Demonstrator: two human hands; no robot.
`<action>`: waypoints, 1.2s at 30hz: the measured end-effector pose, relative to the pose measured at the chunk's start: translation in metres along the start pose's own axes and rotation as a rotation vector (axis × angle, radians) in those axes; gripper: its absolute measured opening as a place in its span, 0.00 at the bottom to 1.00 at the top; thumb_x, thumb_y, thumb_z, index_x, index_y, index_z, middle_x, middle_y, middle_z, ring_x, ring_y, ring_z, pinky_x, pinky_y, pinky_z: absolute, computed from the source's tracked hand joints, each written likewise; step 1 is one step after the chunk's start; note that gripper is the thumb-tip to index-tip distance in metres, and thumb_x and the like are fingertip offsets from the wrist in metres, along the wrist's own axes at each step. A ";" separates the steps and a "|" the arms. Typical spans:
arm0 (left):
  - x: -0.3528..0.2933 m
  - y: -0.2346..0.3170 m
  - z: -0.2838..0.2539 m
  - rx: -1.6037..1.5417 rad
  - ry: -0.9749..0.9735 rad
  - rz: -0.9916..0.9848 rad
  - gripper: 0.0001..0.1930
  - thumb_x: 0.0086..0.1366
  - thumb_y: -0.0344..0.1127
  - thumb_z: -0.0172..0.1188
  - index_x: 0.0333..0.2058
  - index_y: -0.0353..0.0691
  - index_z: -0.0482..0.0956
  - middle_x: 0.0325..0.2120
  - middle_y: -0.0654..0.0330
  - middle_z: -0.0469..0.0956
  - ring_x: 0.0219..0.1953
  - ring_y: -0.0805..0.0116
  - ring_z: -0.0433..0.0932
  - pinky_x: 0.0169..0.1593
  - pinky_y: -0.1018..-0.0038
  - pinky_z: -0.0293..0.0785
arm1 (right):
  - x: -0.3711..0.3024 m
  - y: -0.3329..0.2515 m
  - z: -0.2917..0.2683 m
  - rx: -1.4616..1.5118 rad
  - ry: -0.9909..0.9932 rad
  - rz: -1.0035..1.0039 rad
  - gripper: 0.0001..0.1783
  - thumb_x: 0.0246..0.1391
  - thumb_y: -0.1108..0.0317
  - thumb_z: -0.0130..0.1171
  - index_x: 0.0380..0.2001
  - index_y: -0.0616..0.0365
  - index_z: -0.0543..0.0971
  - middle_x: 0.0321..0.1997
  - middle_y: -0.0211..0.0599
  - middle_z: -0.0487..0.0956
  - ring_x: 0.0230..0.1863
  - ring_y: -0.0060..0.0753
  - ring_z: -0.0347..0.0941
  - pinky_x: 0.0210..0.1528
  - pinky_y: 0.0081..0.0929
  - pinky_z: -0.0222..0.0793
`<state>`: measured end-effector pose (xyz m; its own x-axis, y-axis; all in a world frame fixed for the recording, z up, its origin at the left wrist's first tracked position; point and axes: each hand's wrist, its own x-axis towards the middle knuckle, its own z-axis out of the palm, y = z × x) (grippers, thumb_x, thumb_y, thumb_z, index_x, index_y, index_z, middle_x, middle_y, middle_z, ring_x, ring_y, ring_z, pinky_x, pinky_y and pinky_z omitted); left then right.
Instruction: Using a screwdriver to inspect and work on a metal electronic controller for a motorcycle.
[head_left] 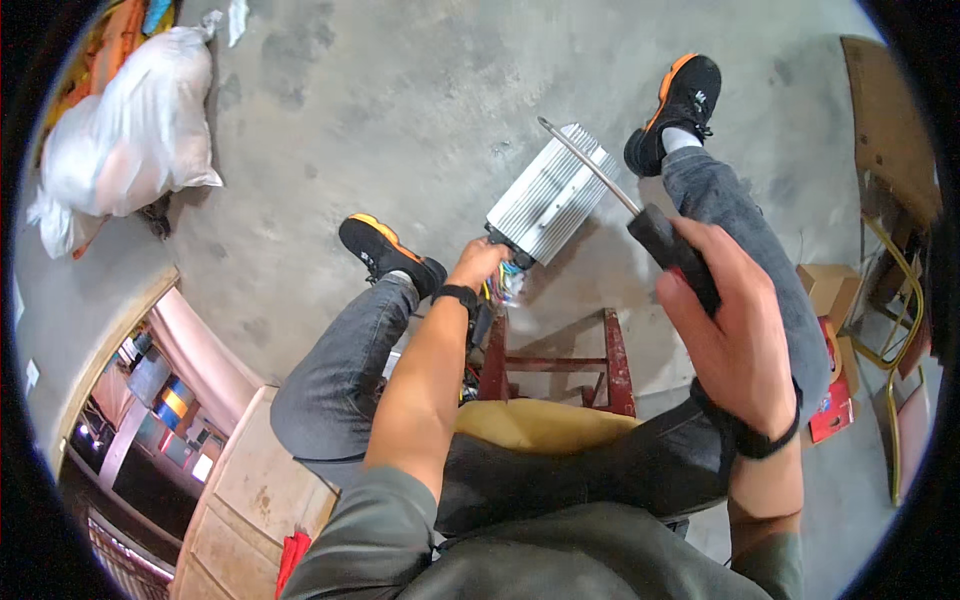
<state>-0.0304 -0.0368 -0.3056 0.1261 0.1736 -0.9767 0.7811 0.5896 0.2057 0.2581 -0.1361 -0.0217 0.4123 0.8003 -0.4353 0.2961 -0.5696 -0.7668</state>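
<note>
- Ribbed silver metal box (553,193) sits between the feet, low over the concrete floor (400,110); whether it touches the floor or hangs from the grip cannot be told.
- Left hand (480,262) is clenched on the box's near end, right where the coloured wires (508,283) come out.
- Right hand (735,335) is wrapped around the black handle of a screwdriver (625,200), its shaft reaching across the box's far corner.
- Risk: a slipping tip could skid off the ribs toward the left fingers or wires.
- Risk: one-ended grip could let the box twist or drop.
- Room: bare floor ahead; shoes (385,250), red stool frame (560,365) and cardboard boxes (828,290) hem in near and right sides.
</note>
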 end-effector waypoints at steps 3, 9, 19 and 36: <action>-0.038 0.012 0.011 -0.104 -0.035 0.081 0.06 0.52 0.29 0.58 0.29 0.34 0.74 0.22 0.61 0.73 0.24 0.69 0.72 0.28 0.69 0.70 | -0.009 0.005 0.002 -0.083 0.093 -0.056 0.18 0.54 0.66 0.58 0.44 0.69 0.73 0.38 0.58 0.76 0.42 0.60 0.73 0.44 0.41 0.69; -0.118 0.035 0.020 0.148 0.123 0.201 0.07 0.51 0.34 0.59 0.22 0.36 0.75 0.18 0.65 0.71 0.24 0.73 0.69 0.28 0.71 0.63 | -0.010 0.017 0.010 -0.116 -0.012 -0.105 0.20 0.56 0.59 0.56 0.37 0.69 0.77 0.33 0.60 0.78 0.40 0.62 0.74 0.44 0.46 0.70; -0.145 -0.024 -0.031 0.066 0.254 -0.008 0.14 0.56 0.41 0.56 0.33 0.36 0.71 0.26 0.56 0.68 0.26 0.59 0.69 0.25 0.56 0.64 | -0.005 0.056 0.068 -0.288 -0.200 -0.205 0.23 0.55 0.53 0.56 0.33 0.68 0.78 0.32 0.59 0.79 0.37 0.63 0.75 0.42 0.47 0.70; -0.136 -0.045 -0.034 0.224 0.417 0.037 0.30 0.49 0.52 0.72 0.39 0.28 0.80 0.42 0.44 0.81 0.46 0.49 0.80 0.49 0.62 0.74 | 0.034 0.080 0.207 0.052 -0.366 0.259 0.17 0.40 0.61 0.65 0.30 0.62 0.79 0.26 0.43 0.80 0.31 0.38 0.76 0.37 0.33 0.71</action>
<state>-0.1030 -0.0601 -0.1795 -0.0637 0.5200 -0.8518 0.8992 0.4001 0.1770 0.1178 -0.1155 -0.1955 0.1328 0.6513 -0.7471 0.1757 -0.7574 -0.6289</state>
